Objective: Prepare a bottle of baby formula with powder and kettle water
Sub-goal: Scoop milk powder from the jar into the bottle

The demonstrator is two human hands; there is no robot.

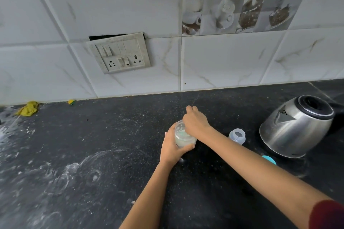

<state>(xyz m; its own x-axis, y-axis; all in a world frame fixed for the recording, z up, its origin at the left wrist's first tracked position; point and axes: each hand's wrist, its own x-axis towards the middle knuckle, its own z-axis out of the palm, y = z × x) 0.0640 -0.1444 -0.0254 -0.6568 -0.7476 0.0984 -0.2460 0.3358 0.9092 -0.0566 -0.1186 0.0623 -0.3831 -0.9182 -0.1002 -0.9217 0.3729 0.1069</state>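
Observation:
A clear jar of white powder (183,138) stands on the black counter (111,135), tilted slightly. My left hand (172,148) wraps around its side. My right hand (195,121) reaches into the jar's open mouth, where something pale green shows; I cannot tell whether the fingers grip it. A small clear baby bottle (237,135) stands open and upright just right of my right forearm. A steel kettle (297,126) with its lid open sits at the right. A blue cap (269,160) lies in front of the kettle, partly hidden by my forearm.
The tiled wall carries a switch and socket panel (119,54) behind the counter. A yellow cloth (28,108) and a small yellow sponge (71,102) lie at the counter's back left. White powdery smears mark the counter's left half.

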